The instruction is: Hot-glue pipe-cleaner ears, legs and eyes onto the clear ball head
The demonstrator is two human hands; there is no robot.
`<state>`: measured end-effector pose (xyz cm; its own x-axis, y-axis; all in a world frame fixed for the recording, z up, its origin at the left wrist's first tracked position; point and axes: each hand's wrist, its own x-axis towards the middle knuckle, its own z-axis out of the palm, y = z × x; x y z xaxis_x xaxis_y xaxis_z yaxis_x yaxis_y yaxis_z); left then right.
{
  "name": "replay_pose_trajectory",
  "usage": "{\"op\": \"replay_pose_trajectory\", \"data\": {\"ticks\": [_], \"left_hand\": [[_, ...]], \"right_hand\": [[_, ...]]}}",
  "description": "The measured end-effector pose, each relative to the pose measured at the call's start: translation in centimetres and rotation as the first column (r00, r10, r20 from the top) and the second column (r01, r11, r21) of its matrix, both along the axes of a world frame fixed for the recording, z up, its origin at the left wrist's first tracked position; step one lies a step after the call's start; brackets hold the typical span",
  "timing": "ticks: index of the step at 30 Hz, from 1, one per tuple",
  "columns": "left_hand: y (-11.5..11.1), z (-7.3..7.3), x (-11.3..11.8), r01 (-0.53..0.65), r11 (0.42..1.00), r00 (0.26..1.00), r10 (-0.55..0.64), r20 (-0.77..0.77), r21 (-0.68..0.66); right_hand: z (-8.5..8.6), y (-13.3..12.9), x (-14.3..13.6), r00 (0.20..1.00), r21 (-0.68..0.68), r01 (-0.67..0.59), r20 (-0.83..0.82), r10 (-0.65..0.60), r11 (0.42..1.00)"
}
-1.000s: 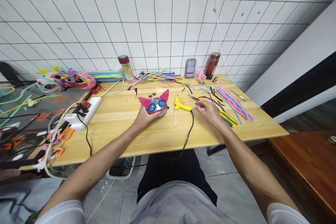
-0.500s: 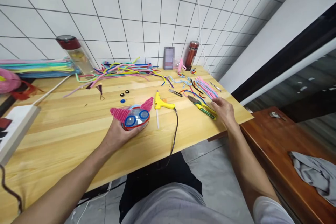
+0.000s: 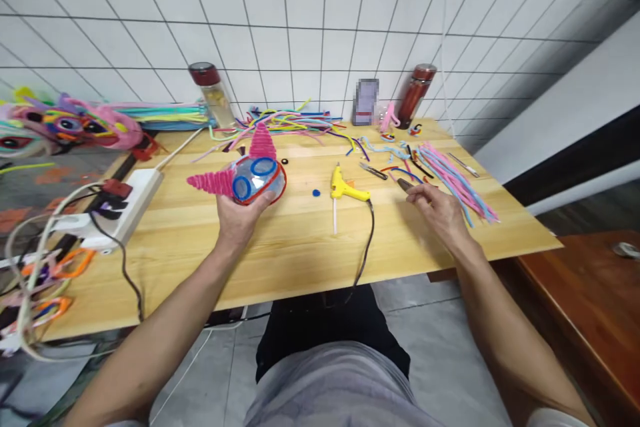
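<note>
My left hand point(image 3: 239, 217) is closed around a clear plastic mask point(image 3: 253, 179) with two pink fuzzy ears, blue rings for eyes and a red edge, tilted above the table. My right hand point(image 3: 437, 209) has its fingers closed over the pliers point(image 3: 403, 184); only the dark jaws show, and the handles are hidden beneath the palm. Between the hands lies a yellow glue gun point(image 3: 345, 187) with a white glue stick and black cord. Near it are a small blue disc point(image 3: 316, 193), a black bead point(image 3: 285, 161) and thread snips point(image 3: 374, 171).
Pink and blue pipe cleaners point(image 3: 457, 180) lie right of my right hand. More pipe cleaners point(image 3: 295, 123) spread along the wall, between a clear bottle point(image 3: 216, 100) and a red flask point(image 3: 416, 97). A power strip point(image 3: 125, 210) with cords and colourful masks point(image 3: 75, 123) are at left.
The view has swung left. My left hand has turned and tilted the mask, one ear now pointing up. My right hand has closed over the pliers, covering their green and yellow handles.
</note>
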<state>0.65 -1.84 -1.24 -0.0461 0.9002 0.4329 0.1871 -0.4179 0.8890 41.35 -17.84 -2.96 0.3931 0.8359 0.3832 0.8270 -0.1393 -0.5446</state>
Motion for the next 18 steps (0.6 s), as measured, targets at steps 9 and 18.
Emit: {"op": "replay_pose_trajectory", "data": {"ticks": [9,18], "left_hand": [[-0.7,0.2,0.2,0.101,0.992,0.991,-0.107,-0.075,-0.078],[-1.3,-1.7,0.5,0.308,0.93,0.881,-0.358,-0.308,-0.198]], "right_hand": [[1.3,3.0,1.3,0.971,-0.084,0.203,0.148,-0.189,0.976],[2.8,4.2,17.5,0.803,-0.243,0.596,0.195,-0.563,0.766]]}}
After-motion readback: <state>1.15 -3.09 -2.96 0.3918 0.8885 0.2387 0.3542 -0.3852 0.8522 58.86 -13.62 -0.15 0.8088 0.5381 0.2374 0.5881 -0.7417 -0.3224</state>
